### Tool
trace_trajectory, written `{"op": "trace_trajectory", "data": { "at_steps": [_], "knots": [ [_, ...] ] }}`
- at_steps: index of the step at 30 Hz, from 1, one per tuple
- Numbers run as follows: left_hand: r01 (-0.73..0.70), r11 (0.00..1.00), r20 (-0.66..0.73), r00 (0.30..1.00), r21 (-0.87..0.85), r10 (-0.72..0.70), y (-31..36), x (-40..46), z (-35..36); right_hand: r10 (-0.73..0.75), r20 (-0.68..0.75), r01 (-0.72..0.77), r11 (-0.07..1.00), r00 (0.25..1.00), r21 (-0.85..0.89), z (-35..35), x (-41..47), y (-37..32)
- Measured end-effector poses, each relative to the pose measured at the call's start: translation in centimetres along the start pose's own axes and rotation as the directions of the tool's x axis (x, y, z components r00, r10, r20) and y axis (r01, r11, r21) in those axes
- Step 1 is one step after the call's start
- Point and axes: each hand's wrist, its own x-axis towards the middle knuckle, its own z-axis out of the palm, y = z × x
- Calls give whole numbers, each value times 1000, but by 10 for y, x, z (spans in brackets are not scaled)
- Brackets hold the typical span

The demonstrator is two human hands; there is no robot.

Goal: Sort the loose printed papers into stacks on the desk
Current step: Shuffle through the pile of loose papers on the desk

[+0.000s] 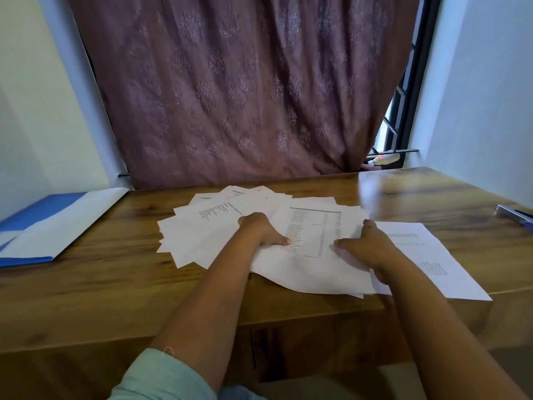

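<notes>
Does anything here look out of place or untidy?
Yes. The loose papers lie fanned at mixed angles, not stacked. The single sheet at the right overhangs the desk edge.
</notes>
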Motion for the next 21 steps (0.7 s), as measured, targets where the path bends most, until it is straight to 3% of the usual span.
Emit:
{"op": "trace_trajectory", "data": {
  "at_steps": [2, 5, 8, 12, 15, 17, 19, 21],
  "knots": [
    [20, 987, 47, 999, -159, -13, -2, 0, -1, -4, -8, 4, 999, 1000, -45, 5, 3, 5],
    [39, 888, 109, 994, -458, 12, -4, 4, 1, -33, -19, 29, 980, 999, -198, 11, 6, 7],
    [-59, 773, 61, 990, -632, 126, -3, 0, 1, -53, -40, 44, 982, 998, -182, 6, 10, 8],
    [-220, 534, -119, 969, -816, 217, -7, -6, -4, -30, -101, 33, 999, 994, 26, -9, 23, 5],
    [-309, 395, -235, 946, -865, 224, -9, -11, -6, -19, 56, 2, 956, 998, 294, -20, 32, -4],
    [-364, 379, -318, 931, -851, 181, -9, -14, -9, -50, 180, -41, 883, 982, 468, -23, 29, -16],
    [-325, 359, -298, 946, -875, 131, -16, -15, -17, -98, 230, -51, 821, 968, 568, -21, 28, -29],
    [-192, 150, -163, 969, -970, 184, -31, -11, -29, -92, 206, -64, 764, 974, 642, -10, 29, -41]
  ]
}}
